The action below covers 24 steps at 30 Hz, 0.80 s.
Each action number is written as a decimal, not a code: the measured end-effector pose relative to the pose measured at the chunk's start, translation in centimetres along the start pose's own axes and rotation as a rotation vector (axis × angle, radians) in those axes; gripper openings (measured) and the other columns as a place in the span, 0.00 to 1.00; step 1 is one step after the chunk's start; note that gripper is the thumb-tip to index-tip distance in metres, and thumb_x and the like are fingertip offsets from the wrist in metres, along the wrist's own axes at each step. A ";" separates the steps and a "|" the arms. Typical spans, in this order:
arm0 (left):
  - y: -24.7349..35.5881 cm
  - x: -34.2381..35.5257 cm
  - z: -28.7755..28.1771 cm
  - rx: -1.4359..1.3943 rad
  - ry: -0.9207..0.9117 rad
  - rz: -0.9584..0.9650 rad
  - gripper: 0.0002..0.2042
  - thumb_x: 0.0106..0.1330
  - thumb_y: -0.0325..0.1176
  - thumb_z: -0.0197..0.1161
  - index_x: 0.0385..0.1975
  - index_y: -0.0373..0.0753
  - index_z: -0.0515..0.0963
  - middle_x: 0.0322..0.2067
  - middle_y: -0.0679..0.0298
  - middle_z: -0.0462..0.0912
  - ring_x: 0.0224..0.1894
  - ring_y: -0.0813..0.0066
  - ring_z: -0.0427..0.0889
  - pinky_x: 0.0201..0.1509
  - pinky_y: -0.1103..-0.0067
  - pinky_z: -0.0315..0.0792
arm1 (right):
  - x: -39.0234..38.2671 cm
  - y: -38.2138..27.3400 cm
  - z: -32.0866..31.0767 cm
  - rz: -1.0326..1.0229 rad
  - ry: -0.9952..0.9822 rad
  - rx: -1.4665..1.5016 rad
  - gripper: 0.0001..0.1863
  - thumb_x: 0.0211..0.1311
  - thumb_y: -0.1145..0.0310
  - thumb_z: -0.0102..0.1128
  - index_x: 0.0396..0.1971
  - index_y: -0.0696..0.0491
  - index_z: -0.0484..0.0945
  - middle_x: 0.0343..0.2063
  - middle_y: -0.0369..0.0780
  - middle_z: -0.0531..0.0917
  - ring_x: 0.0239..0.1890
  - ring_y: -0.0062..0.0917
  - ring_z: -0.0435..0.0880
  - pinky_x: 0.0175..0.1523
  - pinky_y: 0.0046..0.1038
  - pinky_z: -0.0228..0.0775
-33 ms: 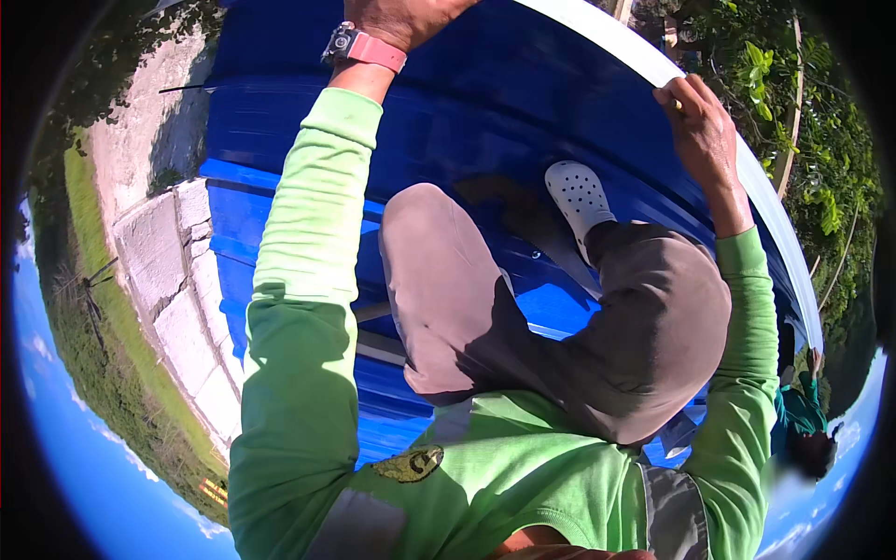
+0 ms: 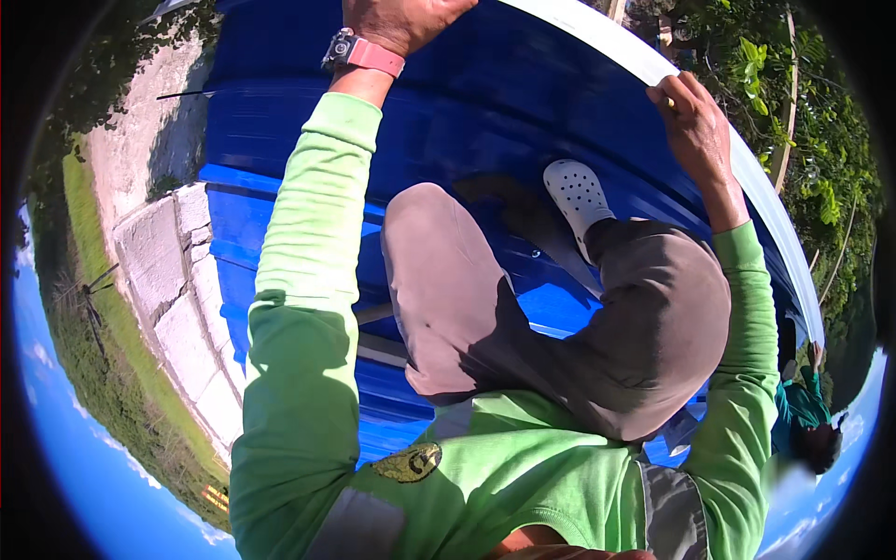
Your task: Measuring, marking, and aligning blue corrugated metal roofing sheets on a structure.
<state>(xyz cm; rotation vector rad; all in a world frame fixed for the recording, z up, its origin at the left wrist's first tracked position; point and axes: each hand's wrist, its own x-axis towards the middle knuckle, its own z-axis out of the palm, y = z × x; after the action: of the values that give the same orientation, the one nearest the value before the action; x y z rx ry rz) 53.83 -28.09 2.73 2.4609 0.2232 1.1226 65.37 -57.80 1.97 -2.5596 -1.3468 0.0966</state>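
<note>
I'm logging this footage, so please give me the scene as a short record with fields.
Left hand: partly cut off at the upper edge; hold cannot be told
Left wrist: watch with pink strap
Right hand: fingers curled on the edge of the white strip
Surface: blue ribbed sheets
Footwear: white clog with holes
Left side: pale block wall
Right side: foliage; person in teal top

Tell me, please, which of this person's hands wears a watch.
The left hand, with the pink-strapped watch at its wrist; the right hand has a bare wrist.
</note>
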 end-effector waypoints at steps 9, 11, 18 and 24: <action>-0.6 -4.2 -4.3 0.262 -0.175 -0.045 0.31 0.48 0.51 0.64 0.47 0.38 0.66 0.34 0.56 0.78 0.37 0.61 0.80 0.46 0.71 0.72 | -2.5 -2.9 -0.3 0.119 -0.145 0.165 0.16 0.62 0.55 0.50 0.28 0.54 0.71 0.31 0.41 0.72 0.38 0.37 0.74 0.41 0.36 0.66; -1.7 -4.7 -4.3 0.185 -0.154 -0.065 0.32 0.45 0.53 0.66 0.46 0.38 0.67 0.33 0.55 0.78 0.35 0.59 0.80 0.43 0.69 0.74 | -2.5 -3.0 -0.1 0.110 -0.154 0.179 0.16 0.62 0.55 0.50 0.28 0.54 0.71 0.30 0.42 0.72 0.37 0.38 0.73 0.41 0.36 0.66; -0.2 -4.5 -5.8 0.170 -0.319 -0.231 0.33 0.46 0.51 0.66 0.46 0.34 0.66 0.37 0.49 0.77 0.38 0.53 0.78 0.43 0.68 0.73 | -2.1 -2.4 -1.1 0.125 -0.323 0.287 0.16 0.63 0.55 0.49 0.30 0.55 0.71 0.30 0.43 0.72 0.37 0.38 0.74 0.41 0.36 0.65; 2.1 -3.3 -7.0 0.262 -0.508 -0.395 0.29 0.47 0.48 0.64 0.42 0.32 0.67 0.36 0.47 0.76 0.38 0.50 0.76 0.42 0.65 0.71 | 1.1 -0.8 -2.3 0.206 -0.580 0.549 0.17 0.63 0.56 0.47 0.45 0.53 0.71 0.23 0.46 0.79 0.28 0.34 0.78 0.36 0.35 0.68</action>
<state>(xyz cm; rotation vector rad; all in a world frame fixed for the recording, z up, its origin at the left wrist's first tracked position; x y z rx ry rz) 46.34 -28.83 5.44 2.6653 0.6940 0.3054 65.73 -56.85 4.43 -2.2424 -1.0030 1.1469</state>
